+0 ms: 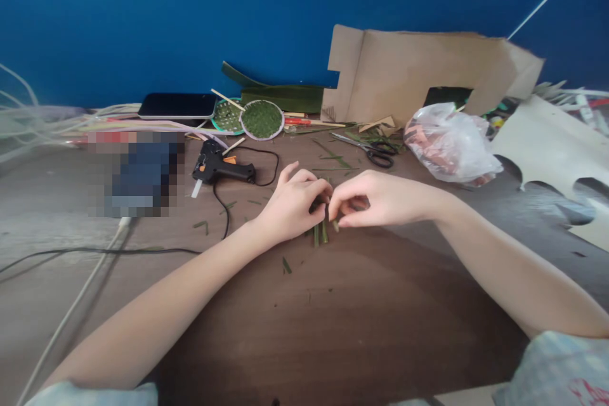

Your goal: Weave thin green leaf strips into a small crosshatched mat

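Observation:
My left hand (292, 203) and my right hand (375, 198) meet at the middle of a brown wooden table (361, 317). Both are closed in a pinch on a small bundle of thin green leaf strips (320, 232), whose ends poke out below the fingers and rest near the table top. The upper part of the strips is hidden by my fingers. Small green scraps (286, 264) lie scattered around the hands.
A black glue gun (221, 167) with its cord lies to the left, scissors (375, 151) behind the hands. Round green woven discs (261, 118), a phone (177, 105), cut cardboard (419, 73), a plastic bag (450, 143) and white cardboard (547, 139) stand further back. Cables (71, 311) run at left.

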Available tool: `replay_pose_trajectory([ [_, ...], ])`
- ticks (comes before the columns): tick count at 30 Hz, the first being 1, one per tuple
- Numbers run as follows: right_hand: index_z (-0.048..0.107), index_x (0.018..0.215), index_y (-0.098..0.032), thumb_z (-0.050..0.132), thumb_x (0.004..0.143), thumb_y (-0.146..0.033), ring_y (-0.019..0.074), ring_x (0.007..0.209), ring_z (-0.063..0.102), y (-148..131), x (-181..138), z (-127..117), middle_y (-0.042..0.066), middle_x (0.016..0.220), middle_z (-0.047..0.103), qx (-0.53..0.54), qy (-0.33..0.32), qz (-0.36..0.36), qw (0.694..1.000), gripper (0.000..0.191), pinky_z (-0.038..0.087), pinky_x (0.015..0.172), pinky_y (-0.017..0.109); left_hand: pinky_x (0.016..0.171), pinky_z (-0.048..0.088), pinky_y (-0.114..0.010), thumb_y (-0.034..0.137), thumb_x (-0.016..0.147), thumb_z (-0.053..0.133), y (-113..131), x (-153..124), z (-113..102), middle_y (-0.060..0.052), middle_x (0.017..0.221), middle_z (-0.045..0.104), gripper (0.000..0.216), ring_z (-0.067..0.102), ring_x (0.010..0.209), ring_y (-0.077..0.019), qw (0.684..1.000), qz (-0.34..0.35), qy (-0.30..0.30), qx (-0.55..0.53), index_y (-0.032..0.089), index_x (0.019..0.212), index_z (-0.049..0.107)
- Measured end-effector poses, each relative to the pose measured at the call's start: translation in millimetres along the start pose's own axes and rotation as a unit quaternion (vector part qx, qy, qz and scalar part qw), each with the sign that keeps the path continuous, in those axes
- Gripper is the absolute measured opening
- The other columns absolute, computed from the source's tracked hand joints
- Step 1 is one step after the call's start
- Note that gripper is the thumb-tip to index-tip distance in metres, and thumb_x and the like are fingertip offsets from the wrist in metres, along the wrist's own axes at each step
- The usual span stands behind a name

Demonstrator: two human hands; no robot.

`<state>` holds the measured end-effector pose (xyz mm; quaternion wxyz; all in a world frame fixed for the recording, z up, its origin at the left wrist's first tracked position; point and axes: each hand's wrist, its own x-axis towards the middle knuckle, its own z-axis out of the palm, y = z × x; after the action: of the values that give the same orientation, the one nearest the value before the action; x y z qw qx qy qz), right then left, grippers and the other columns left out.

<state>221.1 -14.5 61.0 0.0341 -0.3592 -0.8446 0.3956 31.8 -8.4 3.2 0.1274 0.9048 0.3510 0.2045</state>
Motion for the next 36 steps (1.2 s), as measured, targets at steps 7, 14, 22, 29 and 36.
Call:
replay_pose_trajectory([
  [7,0.06,0.071,-0.018,0.051,0.077,-0.031,0.0083,0.052,0.045,8,4,2,-0.003,0.062,0.057,-0.053,0.068,0.088,0.992,0.017,0.03,0.053,0.023,0.11,0.014,-0.046,0.014,0.07,0.049,2,-1,-4,0.001,0.083,0.062,0.021,0.054,0.093,-0.0157,1.0,-0.001,-0.011,-0.009,0.02,0.088,0.057],
  [14,0.052,0.069,-0.02,0.057,0.073,-0.039,0.009,0.053,0.045,12,9,6,-0.003,0.065,0.056,-0.108,0.093,0.135,0.98,0.02,0.026,0.05,0.023,0.109,0.018,-0.045,0.016,0.075,0.054,2,-1,1,0.002,0.082,0.064,0.013,0.054,0.092,-0.0151,1.0,-0.008,0.0,-0.009,0.02,0.087,0.055],
  [22,0.052,0.067,-0.021,0.056,0.072,-0.035,0.0101,0.054,0.045,19,10,11,-0.002,0.063,0.055,-0.128,0.071,0.147,0.978,0.015,0.026,0.05,0.023,0.108,0.019,-0.045,0.013,0.075,0.055,1,-5,1,0.002,0.087,0.066,0.021,0.052,0.097,-0.0157,0.998,-0.029,-0.007,-0.054,0.021,0.095,0.053],
  [29,0.05,0.069,-0.02,0.056,0.071,-0.032,0.0098,0.053,0.041,17,11,9,-0.004,0.06,0.049,-0.121,0.082,0.146,0.978,0.013,0.025,0.051,0.024,0.097,0.033,-0.037,0.013,0.075,0.056,-2,-7,-5,0.0,0.095,0.062,0.022,0.05,0.097,-0.0164,0.998,-0.008,0.0,-0.058,0.019,0.096,0.053],
  [36,0.052,0.093,-0.021,0.06,0.07,-0.043,0.0208,0.089,0.049,20,8,7,0.005,0.096,0.055,-0.132,0.144,0.069,0.978,0.033,0.038,0.073,0.03,0.078,0.039,-0.033,0.023,0.077,0.061,-4,-7,-19,-0.003,0.093,0.063,0.012,0.053,0.091,-0.0212,0.997,-0.02,0.019,0.072,0.017,0.087,0.057],
])
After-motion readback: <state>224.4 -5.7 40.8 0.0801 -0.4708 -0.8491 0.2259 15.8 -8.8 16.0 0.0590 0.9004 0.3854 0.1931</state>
